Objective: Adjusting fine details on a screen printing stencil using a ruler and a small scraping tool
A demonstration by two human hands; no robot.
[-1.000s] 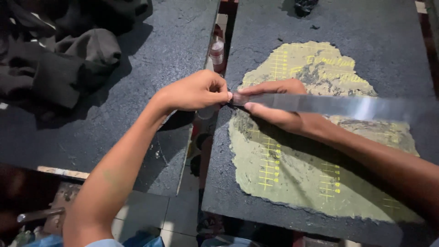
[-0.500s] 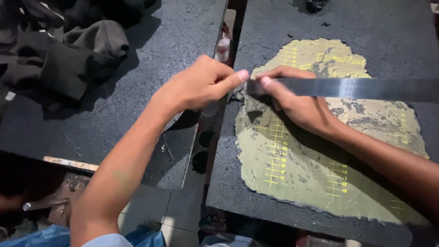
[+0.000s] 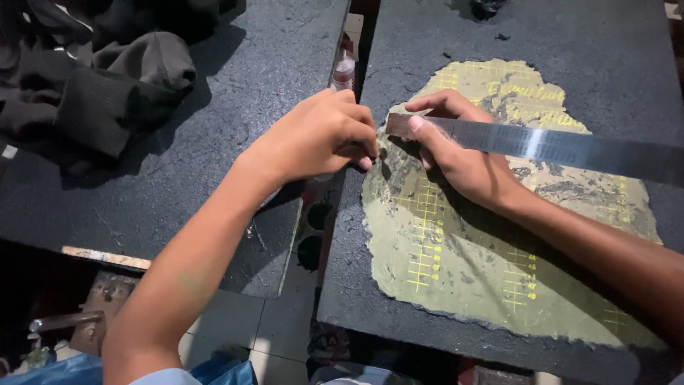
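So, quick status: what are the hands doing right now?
Right hand grips steel ruler over worn green mat. Left hand pinched at ruler's end. Dark cloth lies apart, nothing blocking.

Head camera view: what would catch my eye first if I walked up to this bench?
Likely the long shiny steel ruler, reaching in from the right and gripped near its end by the right hand. Beneath it, a worn green cutting mat with yellow grid lines covers the right-hand black table. The left hand pinches at the ruler's tip, and dark clothing lies heaped at upper left.
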